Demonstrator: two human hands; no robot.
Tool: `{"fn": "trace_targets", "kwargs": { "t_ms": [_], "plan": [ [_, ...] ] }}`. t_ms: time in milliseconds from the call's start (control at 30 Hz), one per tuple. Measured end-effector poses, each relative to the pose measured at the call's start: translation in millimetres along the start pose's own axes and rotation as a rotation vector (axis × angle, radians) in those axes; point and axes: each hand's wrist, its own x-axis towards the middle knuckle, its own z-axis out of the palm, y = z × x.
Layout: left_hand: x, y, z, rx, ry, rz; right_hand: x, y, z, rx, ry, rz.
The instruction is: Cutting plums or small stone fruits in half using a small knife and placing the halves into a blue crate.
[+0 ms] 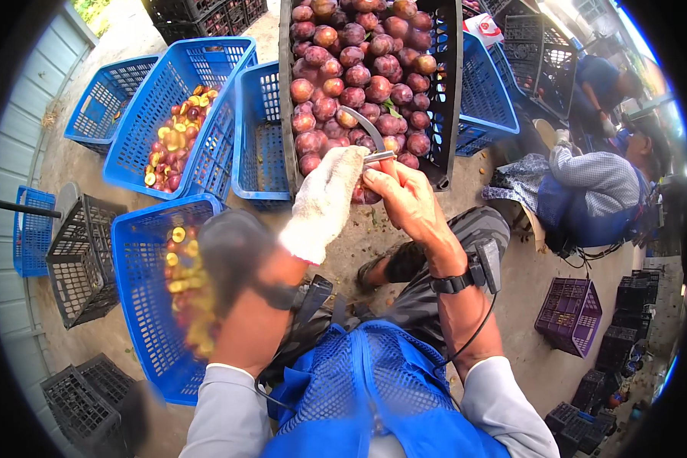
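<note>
My left hand (330, 200), in a whitish knit glove, is closed just over the near edge of a black crate (452, 91) heaped with red-purple plums (378, 90). What its fingers hold is hidden. Beside it, almost touching, my bare right hand (406, 200) grips a knife with a thin curved blade (375, 136) and a silvery metal part at the fingers. The blade arcs up and left over the plums. Dark red plum skin shows between the two hands; whether it is held or lies in the crate I cannot tell.
Blue baskets with cut, yellow-fleshed plums (177, 145) stand at left, one basket (141, 305) beside my left forearm. Another blue basket (261, 145) touches the crate. Black crates (84, 259) stand further left, a purple crate (569, 314) at right. People (599, 179) sit working at far right.
</note>
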Motion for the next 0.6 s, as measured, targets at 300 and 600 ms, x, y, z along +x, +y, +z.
{"fn": "trace_targets", "kwargs": {
  "t_ms": [300,600],
  "plan": [
    [2.8,21.3,16.7,-0.272,0.316,-0.219,6.5,4.1,40.0,0.016,0.298,-0.145],
    [8.3,26.3,17.2,-1.335,-0.158,-0.956,0.5,-7.6,14.8,-0.58,0.292,-0.677]
  ]
}}
